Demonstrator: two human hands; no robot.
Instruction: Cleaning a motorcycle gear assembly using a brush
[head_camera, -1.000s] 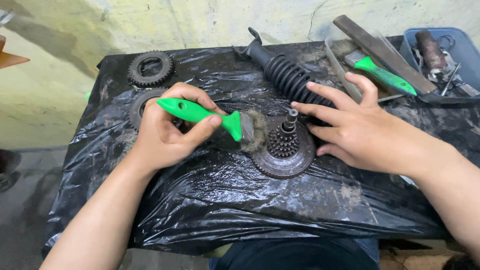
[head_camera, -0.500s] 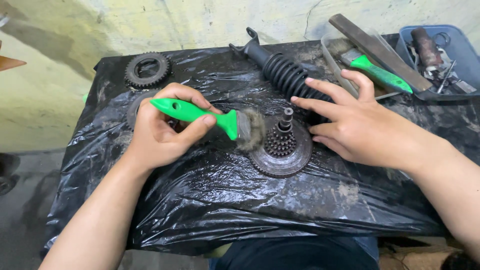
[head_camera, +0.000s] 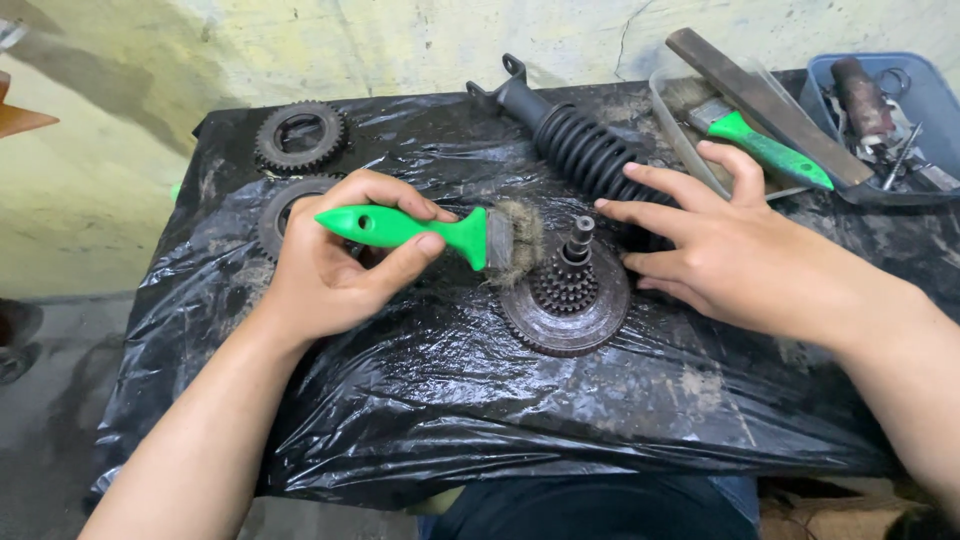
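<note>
Setting: a small mechanical repair workshop. We noted a bench wrapped in greasy black plastic sheeting (head_camera: 420, 400), two worn toothed steel gears (head_camera: 300, 135) at its far corner, a black ribbed rubber boot on a metal shaft (head_camera: 585, 150), a long flat steel file (head_camera: 765, 105), a blue plastic tray of oily tools (head_camera: 925, 95), and a stained, cracked plaster wall (head_camera: 400, 45).

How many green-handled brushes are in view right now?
2: one green-handled brush gripped in the left hand, its bristles beside the gear shaft; another brush lies at the table's back right. Others may be hidden.
</note>
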